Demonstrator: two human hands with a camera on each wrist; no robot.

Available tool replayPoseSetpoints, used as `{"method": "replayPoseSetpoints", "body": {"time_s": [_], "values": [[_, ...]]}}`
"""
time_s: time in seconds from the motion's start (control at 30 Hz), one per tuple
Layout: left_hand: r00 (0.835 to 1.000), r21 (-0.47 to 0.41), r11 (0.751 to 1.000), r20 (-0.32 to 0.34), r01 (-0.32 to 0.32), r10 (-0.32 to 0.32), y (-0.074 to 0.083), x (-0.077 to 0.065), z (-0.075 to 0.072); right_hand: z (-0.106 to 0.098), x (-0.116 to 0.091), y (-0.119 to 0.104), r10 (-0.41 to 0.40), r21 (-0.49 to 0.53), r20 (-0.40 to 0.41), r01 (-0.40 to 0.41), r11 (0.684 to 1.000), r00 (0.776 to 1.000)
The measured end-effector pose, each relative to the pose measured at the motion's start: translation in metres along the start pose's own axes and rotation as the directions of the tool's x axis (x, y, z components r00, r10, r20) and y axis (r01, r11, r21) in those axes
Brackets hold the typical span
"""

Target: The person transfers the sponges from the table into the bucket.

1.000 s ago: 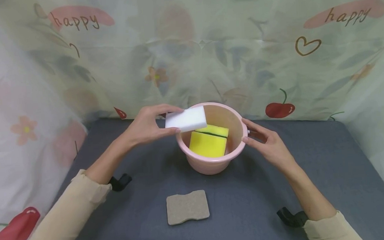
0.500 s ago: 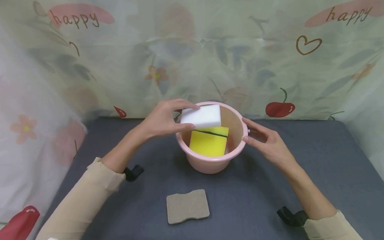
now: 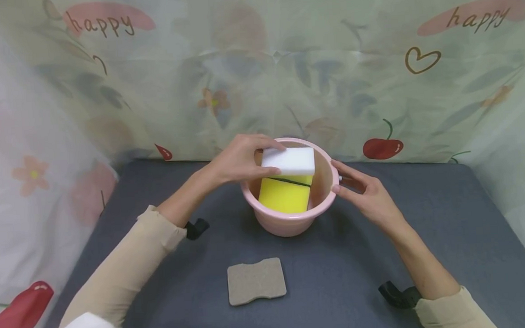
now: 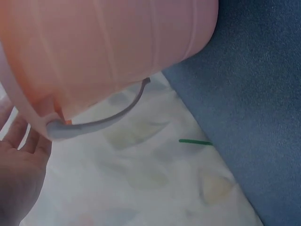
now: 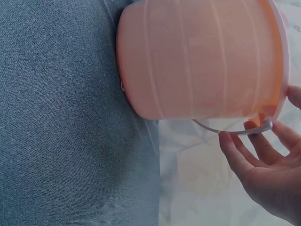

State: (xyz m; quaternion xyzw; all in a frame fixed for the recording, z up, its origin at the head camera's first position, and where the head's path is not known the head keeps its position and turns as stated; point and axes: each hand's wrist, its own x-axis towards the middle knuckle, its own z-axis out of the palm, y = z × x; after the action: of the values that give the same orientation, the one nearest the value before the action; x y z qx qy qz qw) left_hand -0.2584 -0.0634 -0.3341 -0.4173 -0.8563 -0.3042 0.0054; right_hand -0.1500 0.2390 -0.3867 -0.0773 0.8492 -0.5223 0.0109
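My left hand [image 3: 246,158] pinches a white sponge block [image 3: 289,161] between thumb and fingers, over the mouth of a pink bucket [image 3: 286,226]. Inside the bucket lie yellow sponges [image 3: 284,195], one with a dark layer at its edge; the white block partly covers them. At the bucket's right side, my right hand [image 3: 367,195] holds the rim with thumb and fingers. The right wrist view shows fingertips of this hand touching the thin grey handle [image 5: 242,132], which hangs down. In the left wrist view the white block is hidden behind the bucket.
A flat grey-brown piece [image 3: 256,282] with notched long sides lies on the dark cloth-covered table [image 3: 334,300] in front of the bucket. A printed curtain [image 3: 279,72] stands close behind the bucket and along both sides.
My left hand has carried the white sponge block rightward, from the bucket's left rim to over its opening. The right hand and the bucket stay in place.
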Motion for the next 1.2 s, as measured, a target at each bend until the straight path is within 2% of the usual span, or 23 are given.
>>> {"method": "replayPoseSetpoints", "body": {"time_s": [0.33, 1.03, 1.2], "values": [[0.998, 0.039, 0.999, 0.051, -0.027, 0.025, -0.001, 0.005, 0.01, 0.0, 0.0, -0.001, 0.009, -0.006, 0.003, -0.009, 1.0, 1.0], [0.996, 0.067, 0.996, 0.07, -0.05, 0.045, 0.0, 0.006, 0.012, 0.002, 0.0, -0.002, 0.006, 0.015, -0.005, -0.006, 1.0, 1.0], [0.997, 0.077, 0.996, 0.056, -0.05, 0.046, 0.001, 0.003, 0.012, 0.002, 0.0, -0.001, -0.003, 0.022, -0.011, 0.003, 1.0, 1.0]]}}
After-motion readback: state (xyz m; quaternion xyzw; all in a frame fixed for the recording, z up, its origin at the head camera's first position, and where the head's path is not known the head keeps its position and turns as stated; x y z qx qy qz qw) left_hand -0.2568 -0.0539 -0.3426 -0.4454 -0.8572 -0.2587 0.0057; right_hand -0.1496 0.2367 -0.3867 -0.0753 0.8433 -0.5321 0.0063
